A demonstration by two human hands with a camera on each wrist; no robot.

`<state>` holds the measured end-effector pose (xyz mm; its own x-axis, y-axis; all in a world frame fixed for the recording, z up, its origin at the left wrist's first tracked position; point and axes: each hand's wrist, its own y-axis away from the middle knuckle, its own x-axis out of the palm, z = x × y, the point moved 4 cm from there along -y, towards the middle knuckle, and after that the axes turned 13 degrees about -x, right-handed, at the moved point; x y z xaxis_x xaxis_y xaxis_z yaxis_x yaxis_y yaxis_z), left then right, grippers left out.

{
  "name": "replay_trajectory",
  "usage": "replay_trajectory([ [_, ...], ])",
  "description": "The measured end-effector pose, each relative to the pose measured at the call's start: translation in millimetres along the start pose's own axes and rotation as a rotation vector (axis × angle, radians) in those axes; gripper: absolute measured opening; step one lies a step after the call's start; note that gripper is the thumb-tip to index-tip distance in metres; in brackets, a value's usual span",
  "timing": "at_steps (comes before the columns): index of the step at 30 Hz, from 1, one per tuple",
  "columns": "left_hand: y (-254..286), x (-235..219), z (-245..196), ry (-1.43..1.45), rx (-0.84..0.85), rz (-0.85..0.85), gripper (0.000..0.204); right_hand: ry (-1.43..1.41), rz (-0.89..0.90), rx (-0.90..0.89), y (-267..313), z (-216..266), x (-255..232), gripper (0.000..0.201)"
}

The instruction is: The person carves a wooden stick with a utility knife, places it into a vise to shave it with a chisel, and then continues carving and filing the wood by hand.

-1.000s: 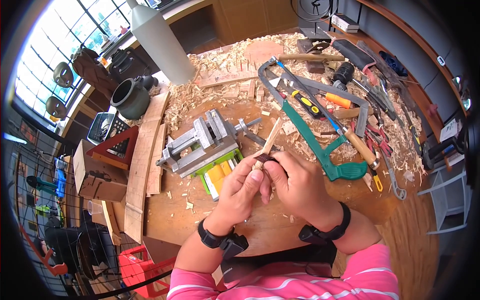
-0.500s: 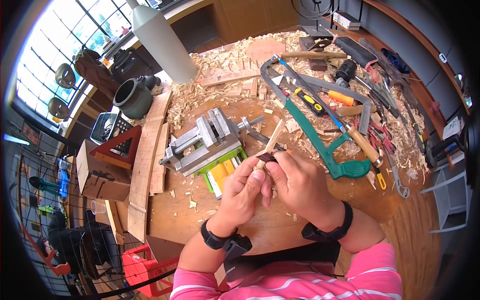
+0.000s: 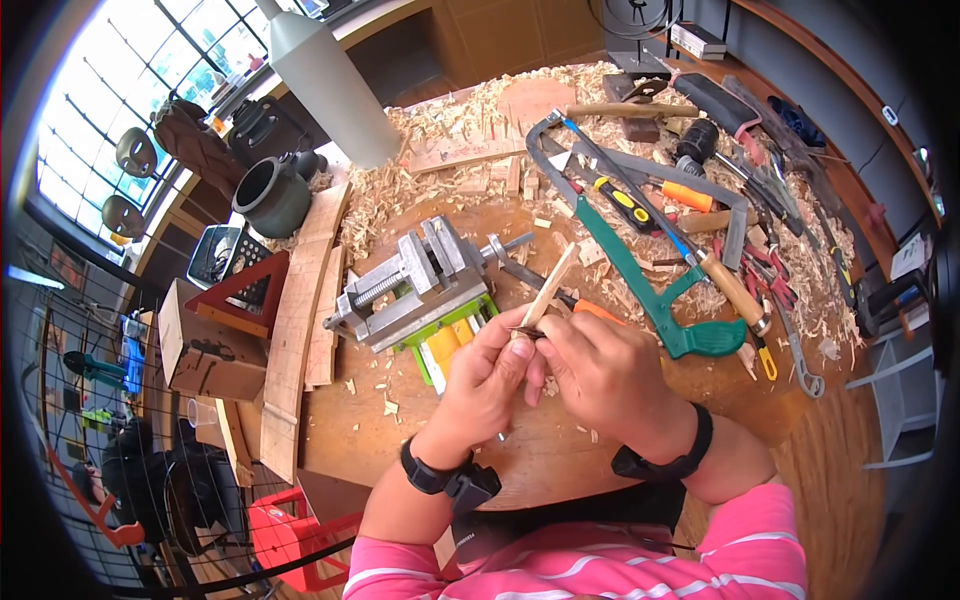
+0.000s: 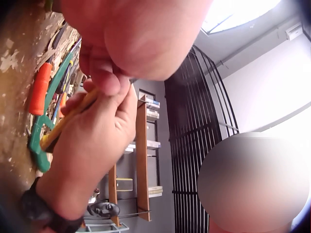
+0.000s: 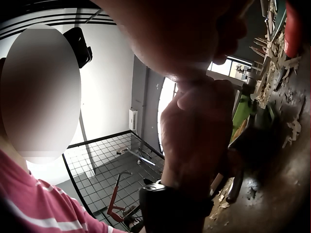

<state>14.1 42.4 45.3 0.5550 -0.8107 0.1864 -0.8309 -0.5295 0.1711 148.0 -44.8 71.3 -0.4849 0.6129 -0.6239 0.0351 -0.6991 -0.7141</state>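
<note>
In the head view my left hand [image 3: 485,378] pinches a slim, pale wooden stick [image 3: 551,285], its far end pointing up and away. My right hand [image 3: 612,378] grips a knife; the dark blade [image 3: 527,332] lies across the stick close to the left thumb. Inside the right fist, the left wrist view shows the knife's yellowish handle [image 4: 53,134]. Both hands touch over the table's near side. Part of the stick's lower end is hidden by the left fingers. Shadow covers most of the hands' detail in the right wrist view.
A metal vise [image 3: 410,285] stands left of the hands. To the right lie a green-handled saw [image 3: 640,270], an orange-handled tool [image 3: 597,311] and several other tools. Wood shavings [image 3: 450,125] cover the back, and long boards [image 3: 305,330] line the left edge.
The blade showed its broad dark face earlier and now appears as a thin edge, tilted against the stick. The stick leans slightly more to the right. Both hands keep their hold.
</note>
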Motion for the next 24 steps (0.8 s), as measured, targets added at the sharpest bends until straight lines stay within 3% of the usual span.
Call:
replay_trajectory([
  [2, -0.6, 0.6, 1.4, 0.004, -0.019, -0.043, 0.042, 0.065, -0.001, -0.029, -0.6, -0.8, -0.1, 0.016],
  [8, -0.3, 5.5, 2.8, -0.089, 0.135, -0.136, 0.036, -0.012, -0.023, -0.062, -3.4, -2.9, -5.5, 0.016],
  [10, -1.6, 2.8, 4.8, -0.071, 0.148, -0.145, 0.032, -0.546, 0.014, 0.125, -1.1, -11.6, 1.4, 0.017],
  [14, -1.7, -2.8, 1.3, 0.140, 0.111, -0.012, 0.031, -0.450, -0.022, 0.191, -5.6, -16.8, -7.9, 0.018],
  [16, -3.5, -1.9, 4.3, 0.198, 0.128, 0.029, 0.037, -0.436, -0.125, 0.309, -2.3, -23.8, -9.6, 0.019],
  [24, -3.1, 2.8, 2.8, 0.188, 0.035, 0.039, 0.050, -0.311, -0.155, 0.215, -2.0, -22.4, -6.3, 0.018],
])
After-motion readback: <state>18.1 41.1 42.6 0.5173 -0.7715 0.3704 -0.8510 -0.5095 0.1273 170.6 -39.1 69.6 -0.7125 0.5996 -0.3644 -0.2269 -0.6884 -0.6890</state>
